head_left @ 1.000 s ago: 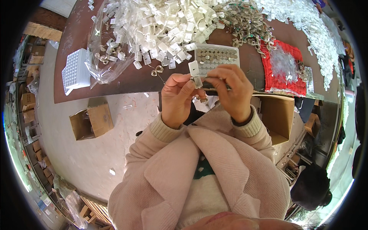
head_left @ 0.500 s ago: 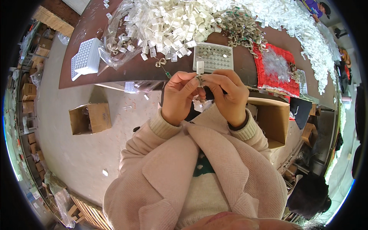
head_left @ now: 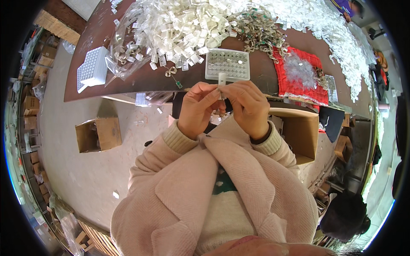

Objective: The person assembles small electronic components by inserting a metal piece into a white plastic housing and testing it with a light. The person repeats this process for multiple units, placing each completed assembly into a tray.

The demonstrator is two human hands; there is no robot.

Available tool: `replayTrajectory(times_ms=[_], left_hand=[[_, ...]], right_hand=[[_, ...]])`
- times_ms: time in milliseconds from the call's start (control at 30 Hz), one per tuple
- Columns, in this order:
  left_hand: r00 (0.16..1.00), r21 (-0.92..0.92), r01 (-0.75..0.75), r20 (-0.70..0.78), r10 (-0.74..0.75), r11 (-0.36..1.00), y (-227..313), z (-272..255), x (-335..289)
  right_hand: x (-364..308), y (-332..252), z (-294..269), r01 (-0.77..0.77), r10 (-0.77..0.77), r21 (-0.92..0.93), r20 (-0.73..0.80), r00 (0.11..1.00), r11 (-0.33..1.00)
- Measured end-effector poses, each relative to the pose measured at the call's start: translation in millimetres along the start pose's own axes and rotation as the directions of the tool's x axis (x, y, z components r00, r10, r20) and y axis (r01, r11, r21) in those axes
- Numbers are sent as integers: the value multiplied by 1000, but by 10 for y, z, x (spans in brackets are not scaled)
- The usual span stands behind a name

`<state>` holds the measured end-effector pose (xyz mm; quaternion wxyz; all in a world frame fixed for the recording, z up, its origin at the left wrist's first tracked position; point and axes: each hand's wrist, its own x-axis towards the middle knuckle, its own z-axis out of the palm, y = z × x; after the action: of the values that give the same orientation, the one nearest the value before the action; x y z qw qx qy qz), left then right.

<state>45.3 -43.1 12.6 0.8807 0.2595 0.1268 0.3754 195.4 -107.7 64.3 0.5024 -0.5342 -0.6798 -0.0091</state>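
Note:
My left hand (head_left: 198,106) and my right hand (head_left: 247,104) meet in front of my chest, just off the table's near edge. Between their fingertips stands a small white plastic housing (head_left: 222,79), pinched from both sides. Its lower part is hidden by my fingers. Just beyond it lies a clear tray (head_left: 213,73) of round metal coin cells (head_left: 228,60). A coiled wire with a small green circuit board (head_left: 178,84) rests on the table to the left of the tray.
White plastic housings (head_left: 183,30) are heaped at the back, beside a tangle of wired circuit boards (head_left: 260,34). A red cloth (head_left: 285,85) bears clear plastic bits. White trays (head_left: 96,66) are stacked at left. Open cardboard boxes (head_left: 109,132) stand below. Another person (head_left: 344,7) is at far right.
The view has shifted slightly, so the table's things sit a little further left. My fingers have closed in around the housing, which shows more upright.

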Motion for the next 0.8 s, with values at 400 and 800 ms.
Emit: replayTrajectory(times_ms=[400, 800], left_hand=[[992, -18, 25, -121, -27, 1000, -39, -128, 330], [991, -53, 46, -123, -52, 998, -5, -137, 529]], right_hand=[[23, 1064, 66, -260, 241, -317, -98, 966, 912], [159, 708, 111, -378, 378, 6, -6, 926, 926]])
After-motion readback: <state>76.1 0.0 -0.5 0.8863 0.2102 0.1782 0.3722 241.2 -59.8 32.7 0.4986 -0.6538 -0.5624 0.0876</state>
